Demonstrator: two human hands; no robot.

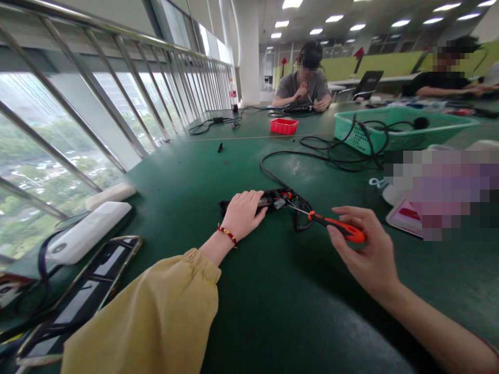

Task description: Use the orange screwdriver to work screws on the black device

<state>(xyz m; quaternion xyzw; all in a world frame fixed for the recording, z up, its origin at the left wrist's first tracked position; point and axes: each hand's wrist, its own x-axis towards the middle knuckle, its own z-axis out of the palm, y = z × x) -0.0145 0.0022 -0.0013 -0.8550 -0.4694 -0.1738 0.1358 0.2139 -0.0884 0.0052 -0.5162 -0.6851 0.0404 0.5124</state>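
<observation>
My left hand [245, 212] lies curled over the left end of a black opened power strip [277, 199], pressing it onto the green table [249, 291]. Coloured wires show inside the strip, and its black cable [268, 171] runs off to the back. My right hand [366, 249] pinches the orange handle of a screwdriver [336, 226]. The screwdriver's metal tip points left into the strip's open part. A yellow sleeve covers my left forearm, and a beaded bracelet sits on that wrist.
A white power bank [89, 231] and a phone [83, 291] lie at the left by the window railing. A green basket [393, 130] with cables stands at the back right, a red tray [284, 126] farther back. Two people sit at the far end.
</observation>
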